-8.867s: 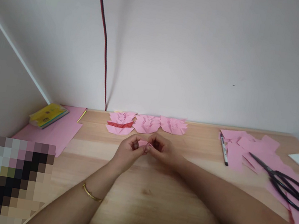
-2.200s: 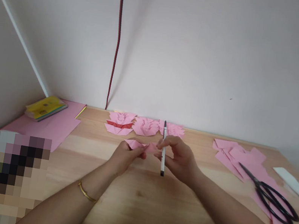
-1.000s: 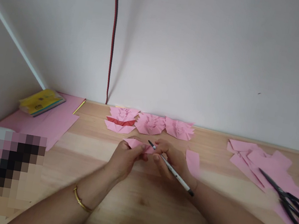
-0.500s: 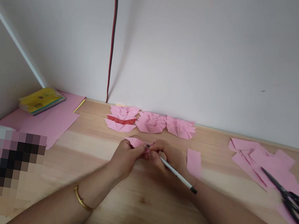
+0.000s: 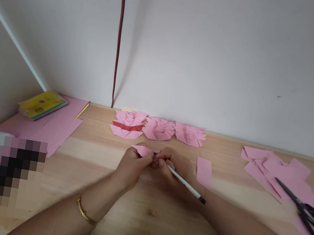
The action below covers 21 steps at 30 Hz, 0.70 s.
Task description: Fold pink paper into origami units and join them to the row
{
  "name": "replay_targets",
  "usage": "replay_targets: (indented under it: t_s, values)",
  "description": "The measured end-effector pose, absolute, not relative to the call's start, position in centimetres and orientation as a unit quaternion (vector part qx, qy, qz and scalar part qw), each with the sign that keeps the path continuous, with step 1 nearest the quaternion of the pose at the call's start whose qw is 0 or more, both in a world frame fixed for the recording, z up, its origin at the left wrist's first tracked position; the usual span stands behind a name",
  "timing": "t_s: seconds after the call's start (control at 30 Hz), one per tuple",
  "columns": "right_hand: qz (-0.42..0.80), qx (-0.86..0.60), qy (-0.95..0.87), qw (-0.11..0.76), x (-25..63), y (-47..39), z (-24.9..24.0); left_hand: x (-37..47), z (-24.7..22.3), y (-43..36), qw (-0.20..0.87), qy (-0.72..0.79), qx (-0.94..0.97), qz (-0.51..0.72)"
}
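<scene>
My left hand point(image 5: 134, 166) pinches a small folded piece of pink paper point(image 5: 140, 149), whose pointed left end shows above the thumb. Close against it, my right hand point(image 5: 173, 165) is closed around a white pen point(image 5: 186, 184) with a black end. The pen's tip meets the paper between my two hands; any mark there is too small to make out. Just beyond the hands stand rows of folded pink paper shapes point(image 5: 159, 130), with one red folded shape point(image 5: 127, 126) among those on the left. A pink paper strip point(image 5: 204, 171) lies right of my right hand.
Black scissors point(image 5: 300, 205) rest on loose pink paper pieces point(image 5: 286, 171) at the right. At the left, a yellow packet point(image 5: 43, 105) lies on large pink sheets point(image 5: 64, 130). A red and black cable point(image 5: 118, 39) hangs along the wall behind the wooden table point(image 5: 138, 226).
My hands stay almost in place, the pen tip still at the pink paper. The pen has shifted only slightly, and the whole view has moved a little.
</scene>
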State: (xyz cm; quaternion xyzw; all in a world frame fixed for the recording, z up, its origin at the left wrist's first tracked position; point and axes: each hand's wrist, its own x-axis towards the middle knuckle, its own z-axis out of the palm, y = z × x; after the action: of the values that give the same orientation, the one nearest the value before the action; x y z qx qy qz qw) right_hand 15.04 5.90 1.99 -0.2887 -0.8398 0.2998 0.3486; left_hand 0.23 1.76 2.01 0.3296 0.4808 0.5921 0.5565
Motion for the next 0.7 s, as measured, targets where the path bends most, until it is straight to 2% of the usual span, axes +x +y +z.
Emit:
replay_targets:
  t_s: [0.7]
  values:
    - [0.308, -0.296, -0.84, 0.336, 15.13, 6.01, 1.87, 0.15, 1.94, 1.71, 0.545, 0.486, 0.351, 0.586]
